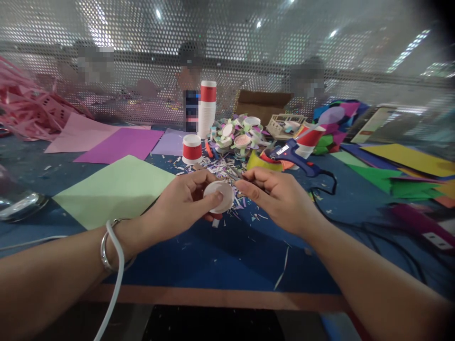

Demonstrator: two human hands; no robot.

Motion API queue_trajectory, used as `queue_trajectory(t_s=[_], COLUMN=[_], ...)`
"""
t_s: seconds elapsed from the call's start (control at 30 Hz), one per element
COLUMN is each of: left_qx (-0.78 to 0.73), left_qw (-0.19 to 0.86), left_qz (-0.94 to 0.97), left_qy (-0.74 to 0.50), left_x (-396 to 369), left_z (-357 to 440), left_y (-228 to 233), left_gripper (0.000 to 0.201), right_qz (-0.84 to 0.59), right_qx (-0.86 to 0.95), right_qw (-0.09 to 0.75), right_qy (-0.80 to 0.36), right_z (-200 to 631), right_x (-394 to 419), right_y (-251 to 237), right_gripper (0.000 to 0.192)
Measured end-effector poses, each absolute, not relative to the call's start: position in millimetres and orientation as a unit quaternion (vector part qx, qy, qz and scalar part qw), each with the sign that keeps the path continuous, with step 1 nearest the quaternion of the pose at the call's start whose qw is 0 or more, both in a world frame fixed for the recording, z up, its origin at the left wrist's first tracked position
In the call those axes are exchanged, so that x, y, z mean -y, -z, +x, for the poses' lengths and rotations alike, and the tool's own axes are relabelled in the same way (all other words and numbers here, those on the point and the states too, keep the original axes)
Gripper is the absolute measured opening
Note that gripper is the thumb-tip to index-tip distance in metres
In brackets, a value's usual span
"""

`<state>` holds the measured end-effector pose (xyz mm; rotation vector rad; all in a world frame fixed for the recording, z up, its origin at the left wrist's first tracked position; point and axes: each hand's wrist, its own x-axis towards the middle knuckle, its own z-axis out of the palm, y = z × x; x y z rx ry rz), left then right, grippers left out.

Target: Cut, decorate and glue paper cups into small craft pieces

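Your left hand (185, 201) grips a small white paper cup (219, 196), base facing you, fingers curled round it, thumb across. Your right hand (275, 194) sits just beside it, fingers half-curled, pinching something too small to tell. Paper scraps (220, 168) litter the blue table (227, 255); a glue gun (295, 158) lies beyond.

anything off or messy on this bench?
Yes. Paper scraps are strewn over the blue table around both hands. One red-banded cup lies tipped on its side by the glue gun, whose cord trails loose. The left hand holds a small white cup; the right hand touches it.
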<state>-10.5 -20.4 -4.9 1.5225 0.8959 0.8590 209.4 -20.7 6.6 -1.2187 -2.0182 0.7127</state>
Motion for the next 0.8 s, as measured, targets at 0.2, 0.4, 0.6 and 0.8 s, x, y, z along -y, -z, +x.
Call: queue_trajectory(t_s=[0.2, 0.4, 0.6, 0.8], left_qx=[-0.347, -0.261, -0.244, -0.263], left_qw=[0.569, 0.685, 0.705, 0.610], left_qz=[0.649, 0.590, 0.575, 0.656], left_qy=[-0.367, -0.338, -0.335, -0.358], left_x=[22.0, 21.4, 18.3, 11.8], left_z=[-10.1, -13.0, -12.9, -17.8], left_y=[4.7, 2.1, 4.5, 6.8], left_gripper=[0.017, 0.017, 0.023, 0.044], right_qz=[-0.443, -0.434, -0.426, -0.426], right_qx=[0.758, 0.760, 0.763, 0.755], right_qw=[0.332, 0.355, 0.374, 0.374], right_qy=[-0.346, -0.329, -0.311, -0.330], right_z=[202.9, 205.8, 206.8, 208.6], right_x=[23.3, 21.9, 19.7, 21.3], right_y=[-4.1, -5.4, -4.0, -2.6], right_gripper=[0.032, 0.023, 0.024, 0.029])
